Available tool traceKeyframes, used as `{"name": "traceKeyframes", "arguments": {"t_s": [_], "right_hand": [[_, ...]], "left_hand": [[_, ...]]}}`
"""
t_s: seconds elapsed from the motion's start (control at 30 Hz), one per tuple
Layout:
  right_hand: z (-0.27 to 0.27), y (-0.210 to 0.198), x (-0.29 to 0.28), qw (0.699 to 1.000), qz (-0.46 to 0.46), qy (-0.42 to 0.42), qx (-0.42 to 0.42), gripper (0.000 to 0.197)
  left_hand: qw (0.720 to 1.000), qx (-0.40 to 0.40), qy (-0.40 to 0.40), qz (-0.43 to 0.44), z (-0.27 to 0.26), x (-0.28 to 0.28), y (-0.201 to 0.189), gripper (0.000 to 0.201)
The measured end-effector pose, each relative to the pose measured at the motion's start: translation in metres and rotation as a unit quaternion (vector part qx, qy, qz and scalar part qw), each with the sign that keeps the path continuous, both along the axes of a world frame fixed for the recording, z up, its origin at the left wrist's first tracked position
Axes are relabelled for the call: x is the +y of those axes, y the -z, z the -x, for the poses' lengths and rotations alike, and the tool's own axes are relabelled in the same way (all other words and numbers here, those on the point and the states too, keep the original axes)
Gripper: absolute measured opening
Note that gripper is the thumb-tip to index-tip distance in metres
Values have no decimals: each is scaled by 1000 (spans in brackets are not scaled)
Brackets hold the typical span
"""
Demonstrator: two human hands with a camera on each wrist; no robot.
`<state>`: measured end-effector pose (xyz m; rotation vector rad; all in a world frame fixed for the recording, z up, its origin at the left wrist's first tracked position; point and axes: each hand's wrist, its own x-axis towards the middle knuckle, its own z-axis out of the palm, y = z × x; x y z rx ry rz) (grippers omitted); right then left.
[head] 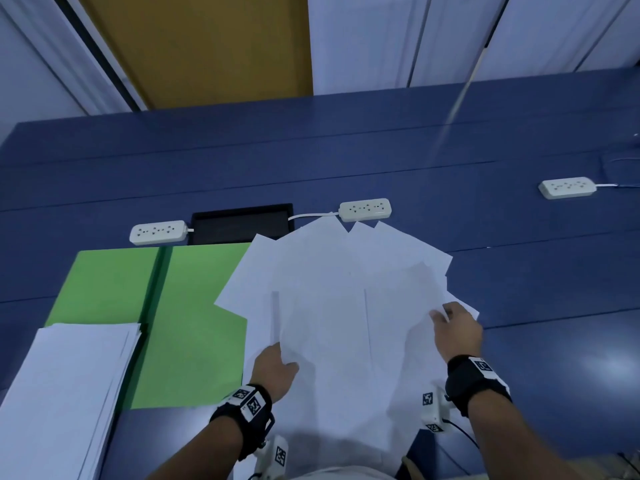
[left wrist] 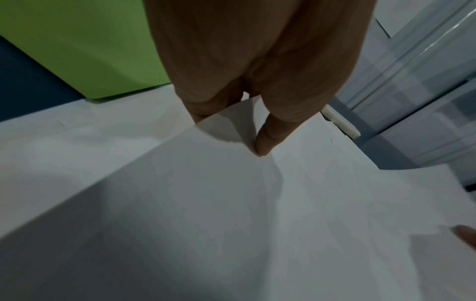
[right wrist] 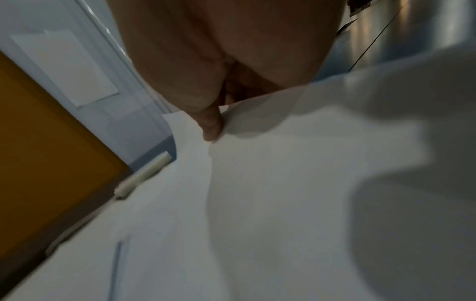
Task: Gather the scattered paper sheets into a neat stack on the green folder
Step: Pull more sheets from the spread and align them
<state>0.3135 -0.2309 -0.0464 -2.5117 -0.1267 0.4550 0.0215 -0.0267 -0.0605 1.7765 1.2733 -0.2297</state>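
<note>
A fanned pile of white paper sheets (head: 339,306) lies on the blue table, its left edge overlapping the open green folder (head: 187,306). My left hand (head: 277,367) pinches the near left edge of the top sheet (left wrist: 231,203), thumb on top, fingers under it. My right hand (head: 457,327) pinches the right edge of the paper sheets (right wrist: 257,193) the same way. A neater stack of white sheets (head: 65,393) rests on the folder's left half at the near left.
Three white power strips (head: 365,209) (head: 159,232) (head: 568,187) lie across the table behind the papers. A black recessed cable box (head: 242,223) sits between two of them. A yellow panel and white walls stand beyond the table's far edge.
</note>
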Motion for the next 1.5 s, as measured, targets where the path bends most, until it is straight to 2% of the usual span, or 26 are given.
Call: {"name": "traceKeyframes", "arguments": {"t_s": [0.1,0.17,0.3,0.37,0.43,0.57,0.63,0.73,0.8,0.87,0.9,0.93,1.0,1.07,1.13,1.17,1.27,1.33,1.4,1.5], "right_hand": [[-2,-33,-5,997,-67,9,-44,19],[-2,-65,-6,991,-111,-6,-75,21],[12,-135,11,975,-183,-105,-67,26],[31,-151,26,964,-193,-180,-41,27],[56,-145,44,948,-197,-251,-1,30],[96,-86,83,929,-130,-338,75,34],[114,-60,99,920,-110,-352,135,36],[138,-42,115,905,-109,-357,203,40],[147,-38,121,897,-105,-357,238,39],[150,-40,121,887,-112,-354,275,28],[151,-42,119,876,-119,-355,304,19],[150,-44,116,864,-126,-357,333,18],[146,-45,109,844,-137,-353,381,33],[139,-44,99,840,-145,-333,404,40],[131,-41,85,848,-150,-309,404,41],[127,-39,79,855,-150,-297,398,38],[109,-32,61,890,-172,-240,347,22],[93,-26,50,920,-206,-155,294,21],[76,-26,38,932,-249,-68,254,43],[54,-36,21,908,-307,-34,283,83]], "left_hand": [[999,-21,-44,18,0,3,0,12],[996,-40,-76,31,1,3,1,9],[989,-87,-110,55,-5,4,3,17],[985,-106,-125,55,-14,2,-3,29],[981,-121,-134,66,-22,-3,-10,44],[965,-166,-156,127,-31,-10,-21,46],[951,-177,-181,179,-29,-12,-22,50],[930,-178,-208,246,-26,-13,-26,69],[921,-184,-214,269,-24,-11,-28,76],[918,-183,-209,283,-22,-8,-26,79],[919,-180,-204,286,-21,-5,-23,80],[920,-176,-198,288,-20,-3,-19,78],[921,-178,-204,280,-20,0,-14,71],[926,-179,-223,245,-22,2,-9,57],[946,-171,-219,166,-23,4,-3,36],[956,-163,-205,131,-24,4,-1,33],[981,-146,-122,26,-25,7,-9,47],[986,-158,-60,-17,-24,12,-24,38],[982,-186,13,-18,-20,21,-40,32],[953,-280,73,89,-13,30,-76,18]]}}
